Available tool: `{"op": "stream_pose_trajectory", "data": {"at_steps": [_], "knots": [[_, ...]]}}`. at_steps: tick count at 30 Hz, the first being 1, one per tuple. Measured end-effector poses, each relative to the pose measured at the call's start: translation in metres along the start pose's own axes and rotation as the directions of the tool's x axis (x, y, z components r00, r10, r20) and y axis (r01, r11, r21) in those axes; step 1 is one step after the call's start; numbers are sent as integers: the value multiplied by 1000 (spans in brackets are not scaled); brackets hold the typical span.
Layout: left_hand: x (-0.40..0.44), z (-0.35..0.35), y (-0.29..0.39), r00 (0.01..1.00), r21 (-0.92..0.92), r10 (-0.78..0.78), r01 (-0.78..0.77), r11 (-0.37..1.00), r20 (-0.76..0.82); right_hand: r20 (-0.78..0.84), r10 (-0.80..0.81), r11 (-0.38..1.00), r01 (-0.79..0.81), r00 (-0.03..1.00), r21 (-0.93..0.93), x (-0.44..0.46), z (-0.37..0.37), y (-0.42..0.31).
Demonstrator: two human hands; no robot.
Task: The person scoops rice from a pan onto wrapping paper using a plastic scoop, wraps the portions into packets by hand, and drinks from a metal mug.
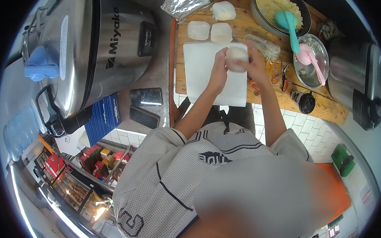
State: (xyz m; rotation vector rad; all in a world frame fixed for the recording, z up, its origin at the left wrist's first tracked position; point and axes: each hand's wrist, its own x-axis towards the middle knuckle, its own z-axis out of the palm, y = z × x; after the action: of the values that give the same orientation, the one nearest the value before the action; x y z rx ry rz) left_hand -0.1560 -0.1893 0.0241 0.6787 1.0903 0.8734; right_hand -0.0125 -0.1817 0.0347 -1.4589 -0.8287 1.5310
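Observation:
Between my two hands is a whitish, rounded-square packet [238, 58], a little smeared by motion. My left hand [220, 65] grips its left side, fingers along the edge. On the right side, my right hand [256, 66] has its thumb laid across the packet; its other fingers are blurred. Below them lies a white sheet of paper [199, 83] on the wooden table [180, 60]. Just beyond the sheet rest three similar pieces: a left packet [198, 30], a middle packet [221, 33] and a far packet [223, 11].
A pot of yellowish rice [274, 2] holds a teal ladle [290, 21]. Near it stand a metal bowl [322, 49] with a pink scoop [308, 58], a plastic bag [263, 47], scissors [284, 78] and a lidded cup [303, 101]. A large Miyako cooker [109, 80] and phones [145, 97] are left.

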Motion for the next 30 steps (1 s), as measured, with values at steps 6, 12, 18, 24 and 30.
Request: {"op": "stream_pose_trajectory", "data": {"at_steps": [6, 12, 18, 24, 30], "knots": [[8, -26, 4, 988, 198, 10, 21, 980, -156, -168, -175, 983, 181, 970, 19, 119, 16, -40], [70, -85, 3, 802, 827, 579, -220, 517, -148, -52, -229, 890, 188, 972, -415, 204, 72, -29], [106, -111, -6, 819, 854, 574, -314, 414, 23, 2, -278, 791, 229, 961, -568, 241, 104, 10], [112, -106, 9, 838, 859, 546, -267, 436, -17, 169, -161, 475, 227, 972, -850, 210, 99, -9], [110, -90, 45, 912, 898, 402, -245, 366, 85, 151, -464, 437, 374, 873, -818, 178, 54, -55]]}}
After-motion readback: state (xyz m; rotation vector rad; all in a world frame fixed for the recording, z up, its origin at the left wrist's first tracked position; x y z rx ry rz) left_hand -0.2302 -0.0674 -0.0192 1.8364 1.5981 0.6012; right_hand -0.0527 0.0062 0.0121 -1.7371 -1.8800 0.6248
